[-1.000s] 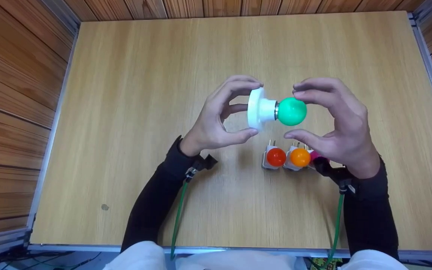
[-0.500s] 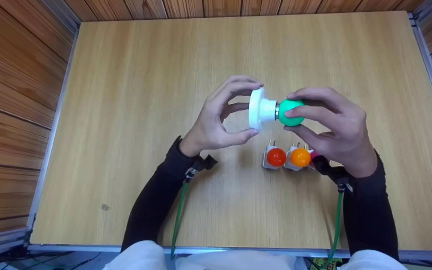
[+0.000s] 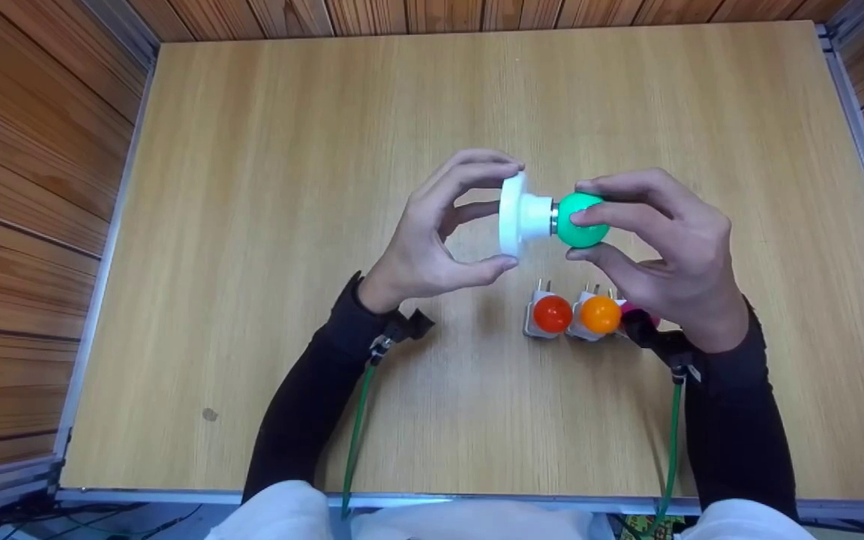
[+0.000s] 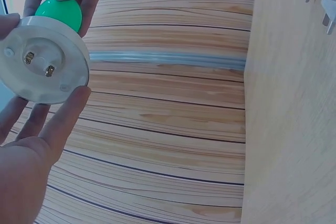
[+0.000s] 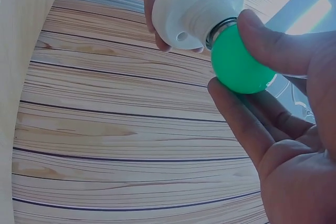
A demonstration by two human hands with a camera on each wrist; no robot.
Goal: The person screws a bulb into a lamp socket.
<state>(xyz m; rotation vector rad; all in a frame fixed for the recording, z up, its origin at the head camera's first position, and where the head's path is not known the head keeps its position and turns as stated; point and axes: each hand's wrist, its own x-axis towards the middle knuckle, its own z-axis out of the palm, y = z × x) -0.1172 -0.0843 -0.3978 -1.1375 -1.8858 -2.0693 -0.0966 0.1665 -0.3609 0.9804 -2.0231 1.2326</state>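
My left hand (image 3: 443, 232) grips a white round lamp holder (image 3: 513, 217) by its rim, thumb at the near side and fingers at the far side. Two brass terminals show in the holder's hollow back (image 4: 39, 64) in the left wrist view. A green bulb (image 3: 580, 234) sits in the holder's neck, with a band of its metal base showing at the mouth. My right hand (image 3: 664, 244) pinches the green globe between thumb and fingertips. In the right wrist view the thumb (image 5: 273, 45) lies against the bulb near its base. Both things are held above the table.
On the table (image 3: 312, 187), below my hands, stand a red bulb (image 3: 553, 314), an orange bulb (image 3: 601, 315) and a pink bulb (image 3: 654, 318) on white plug-in sockets. My right wrist partly covers the pink one. Wooden plank walls (image 3: 34, 225) border the table.
One second ago my right hand was spread around the green bulb, fingers apart from it. It has since closed its fingertips on the globe. My left hand keeps its hold on the lamp holder.
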